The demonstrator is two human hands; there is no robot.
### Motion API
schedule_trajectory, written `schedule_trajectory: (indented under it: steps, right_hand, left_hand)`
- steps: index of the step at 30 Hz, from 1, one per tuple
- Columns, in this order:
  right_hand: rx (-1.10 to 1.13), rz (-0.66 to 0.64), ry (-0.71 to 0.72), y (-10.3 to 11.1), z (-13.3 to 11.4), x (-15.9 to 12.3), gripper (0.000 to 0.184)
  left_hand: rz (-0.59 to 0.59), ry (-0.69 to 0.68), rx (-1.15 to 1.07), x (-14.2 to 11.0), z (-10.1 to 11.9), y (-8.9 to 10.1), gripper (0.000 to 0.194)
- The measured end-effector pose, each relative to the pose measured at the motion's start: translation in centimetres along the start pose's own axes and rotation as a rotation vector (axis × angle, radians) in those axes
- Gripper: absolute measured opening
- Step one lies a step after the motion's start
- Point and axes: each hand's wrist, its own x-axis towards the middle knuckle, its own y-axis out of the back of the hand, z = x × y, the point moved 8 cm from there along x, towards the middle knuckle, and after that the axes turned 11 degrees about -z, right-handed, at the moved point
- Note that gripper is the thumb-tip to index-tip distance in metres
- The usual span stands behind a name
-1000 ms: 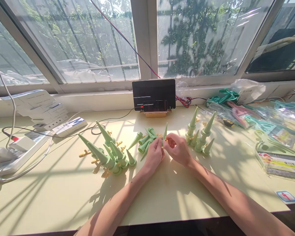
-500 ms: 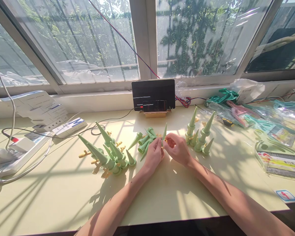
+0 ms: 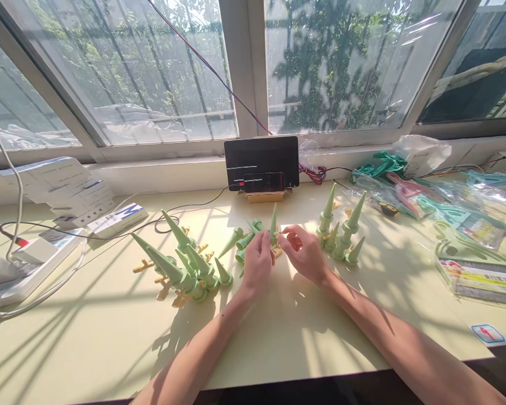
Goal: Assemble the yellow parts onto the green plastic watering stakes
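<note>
My left hand (image 3: 257,264) is closed around the lower part of a green watering spike (image 3: 274,218), its pointed tip upward. Just to the right, my right hand (image 3: 306,254) pinches a small yellow valve piece (image 3: 279,233) between thumb and forefinger, close beside the spike. Whether valve and spike touch is too small to tell. Several loose green spike parts (image 3: 244,241) lie behind my left hand, which partly hides them. A cluster of upright green spikes with yellow valves (image 3: 198,264) stands to the left. Another upright group (image 3: 343,239) is to the right of my right hand.
A black tablet (image 3: 261,152) with a phone (image 3: 263,181) before it leans by the window. White boxes (image 3: 118,219) and a power strip (image 3: 37,264) with cables sit at left. Bagged plastic goods (image 3: 472,253) and a tape measure (image 3: 388,209) lie at right.
My left hand has shifted slightly left with the spike, opening a small gap to my right hand. The yellow valve piece at my right fingertips now shows. The view has turned slightly.
</note>
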Motion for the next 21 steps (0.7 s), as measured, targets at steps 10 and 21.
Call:
schedule_trajectory:
  steps: [10, 21]
  right_hand:
    - [-0.061, 0.040, -0.098, 1.2, 1.4, 0.6, 0.027]
    - [-0.124, 0.004, -0.134, 1.0, 2.4, 0.9, 0.027]
  left_hand:
    - [0.097, -0.019, 0.283, -0.2, 0.4, 1.0, 0.029]
    - [-0.013, 0.004, 0.845, -0.2, 0.6, 0.1, 0.023]
